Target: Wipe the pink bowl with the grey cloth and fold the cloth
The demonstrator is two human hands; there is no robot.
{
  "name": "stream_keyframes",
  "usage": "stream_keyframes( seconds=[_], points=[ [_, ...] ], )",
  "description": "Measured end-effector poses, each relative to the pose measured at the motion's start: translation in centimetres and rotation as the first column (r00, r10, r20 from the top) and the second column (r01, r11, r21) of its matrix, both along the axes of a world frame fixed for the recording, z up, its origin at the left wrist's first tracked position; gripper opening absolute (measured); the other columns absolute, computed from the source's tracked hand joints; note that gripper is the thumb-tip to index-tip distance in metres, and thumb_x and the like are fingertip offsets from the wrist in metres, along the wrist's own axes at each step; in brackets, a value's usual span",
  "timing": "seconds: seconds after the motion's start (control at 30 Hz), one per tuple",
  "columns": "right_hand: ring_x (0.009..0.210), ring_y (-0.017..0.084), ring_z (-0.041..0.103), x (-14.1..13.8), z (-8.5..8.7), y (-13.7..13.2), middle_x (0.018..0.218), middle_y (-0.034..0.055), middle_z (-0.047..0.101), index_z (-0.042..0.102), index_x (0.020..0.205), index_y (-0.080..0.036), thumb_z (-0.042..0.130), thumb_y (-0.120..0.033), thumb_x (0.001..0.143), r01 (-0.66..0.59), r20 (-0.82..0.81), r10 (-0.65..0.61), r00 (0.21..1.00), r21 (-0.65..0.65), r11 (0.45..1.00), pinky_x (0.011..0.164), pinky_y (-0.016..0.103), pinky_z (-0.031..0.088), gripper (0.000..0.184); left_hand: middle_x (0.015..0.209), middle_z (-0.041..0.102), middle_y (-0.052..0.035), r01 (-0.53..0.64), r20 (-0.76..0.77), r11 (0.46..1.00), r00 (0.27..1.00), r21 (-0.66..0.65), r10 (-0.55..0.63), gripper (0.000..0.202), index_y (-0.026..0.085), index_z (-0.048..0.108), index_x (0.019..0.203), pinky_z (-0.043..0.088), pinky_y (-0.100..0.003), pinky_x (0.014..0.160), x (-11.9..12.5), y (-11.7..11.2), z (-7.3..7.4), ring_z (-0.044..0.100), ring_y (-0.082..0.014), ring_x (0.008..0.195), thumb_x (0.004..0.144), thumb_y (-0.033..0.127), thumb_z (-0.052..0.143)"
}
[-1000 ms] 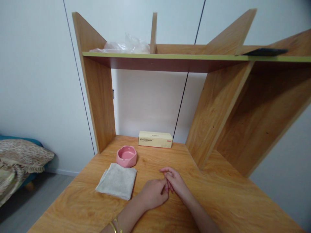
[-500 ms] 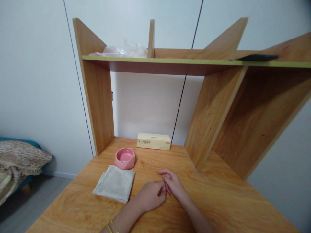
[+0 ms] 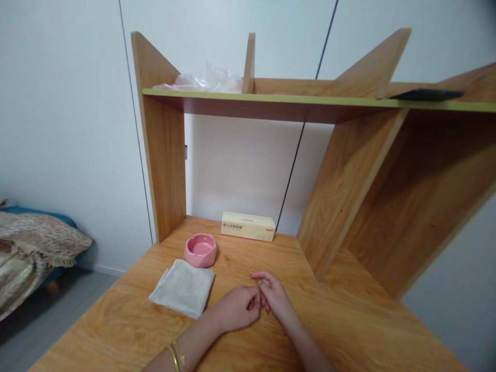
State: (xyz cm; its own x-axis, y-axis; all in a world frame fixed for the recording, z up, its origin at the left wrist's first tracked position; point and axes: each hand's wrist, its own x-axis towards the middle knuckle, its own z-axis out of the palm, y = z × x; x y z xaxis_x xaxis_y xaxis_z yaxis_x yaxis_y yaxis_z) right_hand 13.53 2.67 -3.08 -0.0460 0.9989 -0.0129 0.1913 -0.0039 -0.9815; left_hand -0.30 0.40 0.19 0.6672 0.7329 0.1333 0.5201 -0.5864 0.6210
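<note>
Both of my hands rest on the wooden desk [image 3: 349,320], touching each other near its middle. My left hand [image 3: 232,309] is curled, its fingertips against my right hand [image 3: 273,295], whose fingers are bent and pressed together. Nothing shows inside either hand. A gold bracelet [image 3: 175,356] sits on my left wrist. Just left of my left hand lies a folded grey cloth [image 3: 183,287]. Beyond the cloth stands a pink ashtray [image 3: 200,249]. A cream box [image 3: 248,226] lies at the back of the desk against the wall.
A shelf [image 3: 271,98] spans the desk overhead, carried by wooden uprights [image 3: 165,150] and slanted panels [image 3: 344,186]. Clear plastic wrap [image 3: 209,80] lies on its left part, a dark flat object [image 3: 426,94] on its right. A bed with a patterned blanket [image 3: 34,248] stands at far left.
My hands stay together on the desk, fingers shifting only slightly. The view has swung a little, so everything sits somewhat further right in frame.
</note>
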Motion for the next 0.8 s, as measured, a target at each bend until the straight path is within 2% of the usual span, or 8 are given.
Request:
stream_keyframes(
  seconds=[0.2,0.37,0.67,0.8],
  points=[
    [0.026,0.007,0.033,-0.3,-0.1,-0.2,0.034,-0.0118,0.036,0.051,0.084,-0.018,0.037,-0.041,0.062,0.028,-0.012,-0.027,1.000,0.013,1.000,0.027,0.016,0.019,0.035,0.074,0.059,0.0001,0.013,0.013,0.997,1.000,0.070,-0.014,0.014,0.018,0.048,0.076,0.039,-0.019,0.061,-0.1,-0.2,0.2,0.054,-0.0112,0.066,0.074,0.007,0.039],
    [0.028,0.006,0.036,-0.6,0.0,-0.5,0.037,-0.0102,0.040,0.051,0.084,-0.018,0.038,-0.034,0.063,0.050,-0.026,-0.050,0.998,0.022,0.998,0.028,0.016,0.021,0.030,0.076,0.060,-0.0017,-0.030,-0.089,0.988,0.995,0.152,0.044,0.011,0.018,0.051,0.079,0.038,-0.022,0.061,-0.4,-0.5,0.8,0.055,-0.0143,0.069,0.078,0.014,0.041],
    [0.037,0.009,0.044,-0.9,-0.9,-0.1,0.046,-0.0059,0.046,0.054,0.082,-0.019,0.042,-0.024,0.067,0.105,0.001,-0.105,0.994,0.077,0.991,0.034,0.019,0.032,0.020,0.071,0.058,-0.0007,-0.067,-0.106,0.978,0.990,0.200,0.089,0.011,0.018,0.050,0.077,0.036,-0.022,0.059,-0.3,-0.4,0.7,0.052,-0.0134,0.065,0.079,0.017,0.040],
    [0.042,0.010,0.048,-0.8,-1.5,0.3,0.053,-0.0036,0.053,0.055,0.083,-0.020,0.044,-0.023,0.070,0.057,0.041,-0.061,0.997,0.071,0.996,0.037,0.019,0.035,0.018,0.070,0.057,-0.0007,-0.078,-0.102,0.981,0.990,0.177,0.098,0.011,0.018,0.049,0.074,0.036,-0.022,0.059,-0.3,-0.3,0.7,0.051,-0.0131,0.064,0.079,0.018,0.039]
  ],
)
